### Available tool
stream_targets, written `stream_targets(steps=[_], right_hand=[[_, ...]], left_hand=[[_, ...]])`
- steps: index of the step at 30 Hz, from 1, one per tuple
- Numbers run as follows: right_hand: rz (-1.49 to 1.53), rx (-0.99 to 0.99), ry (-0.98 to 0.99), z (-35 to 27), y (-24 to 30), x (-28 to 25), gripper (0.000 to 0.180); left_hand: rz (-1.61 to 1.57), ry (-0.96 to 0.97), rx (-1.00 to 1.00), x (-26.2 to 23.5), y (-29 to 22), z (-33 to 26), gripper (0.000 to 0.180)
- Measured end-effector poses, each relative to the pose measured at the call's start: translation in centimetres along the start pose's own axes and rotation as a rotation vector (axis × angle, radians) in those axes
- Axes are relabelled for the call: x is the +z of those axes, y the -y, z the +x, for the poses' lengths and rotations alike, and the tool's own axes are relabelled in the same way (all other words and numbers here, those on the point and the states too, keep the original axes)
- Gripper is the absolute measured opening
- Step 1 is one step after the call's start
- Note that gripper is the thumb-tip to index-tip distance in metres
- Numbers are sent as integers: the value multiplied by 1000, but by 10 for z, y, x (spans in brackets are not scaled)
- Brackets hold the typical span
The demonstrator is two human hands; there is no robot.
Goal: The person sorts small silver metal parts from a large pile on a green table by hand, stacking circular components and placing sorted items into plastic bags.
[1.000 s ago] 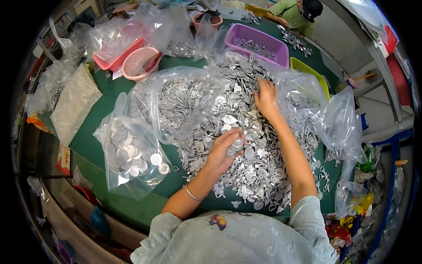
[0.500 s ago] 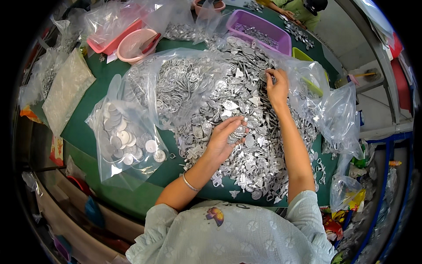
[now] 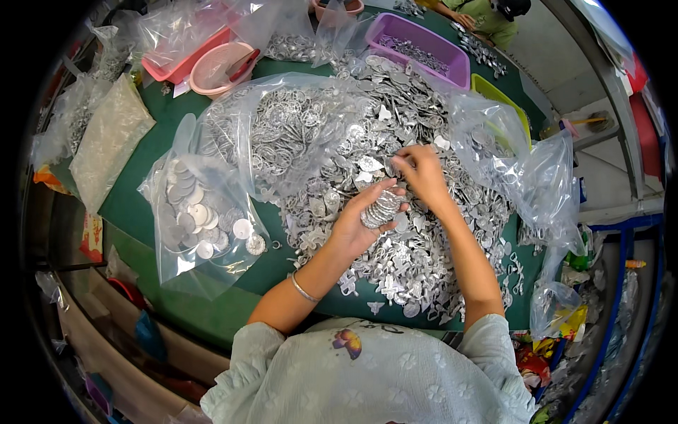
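Observation:
A stack of round silvery metal medallions (image 3: 383,206) rests in my left hand (image 3: 351,225), its fingers and thumb closed around the pieces. Just beyond the stack, my right hand (image 3: 426,178) pinches a small silvery metal piece (image 3: 390,167) between thumb and fingertips; its exact shape is partly hidden. Both hands are over a broad pile of loose silvery metal charms (image 3: 402,279) in mixed shapes: discs, crosses, stars and others. To the left, a clear plastic bag (image 3: 169,247) holds flat round discs (image 3: 201,215).
A large clear bag of ring-shaped metal pieces (image 3: 282,138) lies left of the pile. Behind are a pink bowl (image 3: 205,88), a purple tub (image 3: 459,74) and a yellow-green tray (image 3: 519,113). Clear bags (image 3: 551,173) border the right side. Another person (image 3: 487,25) works at the far end.
My right hand has come from the far part of the pile, nearer and leftward, to beside the medallion stack. The left hand has turned slightly, showing more of the stack.

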State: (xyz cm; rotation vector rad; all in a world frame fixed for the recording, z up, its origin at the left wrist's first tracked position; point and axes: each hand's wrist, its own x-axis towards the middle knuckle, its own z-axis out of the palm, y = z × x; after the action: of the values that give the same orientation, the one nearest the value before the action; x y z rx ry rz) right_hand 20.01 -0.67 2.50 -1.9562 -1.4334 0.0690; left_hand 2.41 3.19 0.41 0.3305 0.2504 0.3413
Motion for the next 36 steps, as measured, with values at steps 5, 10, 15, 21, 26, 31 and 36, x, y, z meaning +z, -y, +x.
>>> stream_targets(steps=[5,10,15,21,26,31,36], right_hand=[[-50,-78,52,-7,7,12,12],[862,431,-54,-17,4,-15,11],[185,88,168,-45,41,-26,14],[437,240,-24,-101,44,-47,11],[474,318,371,-167,49,-66,15],[557,377,324,-201,53,-68,14],[607,355,191,-196,51,-63,13]], left_hand=[[-29,-33,45,0,3,0,39],[90,-91,51,8,1,-2,40],[68,-82,-28,13,0,-7,42],[115,108,-23,1,-4,-4,39],[99,-103,170,6,0,-53,33],[66,-450,591,-6,-1,-130,28],[477,-820,1280,-48,-89,-136,38]])
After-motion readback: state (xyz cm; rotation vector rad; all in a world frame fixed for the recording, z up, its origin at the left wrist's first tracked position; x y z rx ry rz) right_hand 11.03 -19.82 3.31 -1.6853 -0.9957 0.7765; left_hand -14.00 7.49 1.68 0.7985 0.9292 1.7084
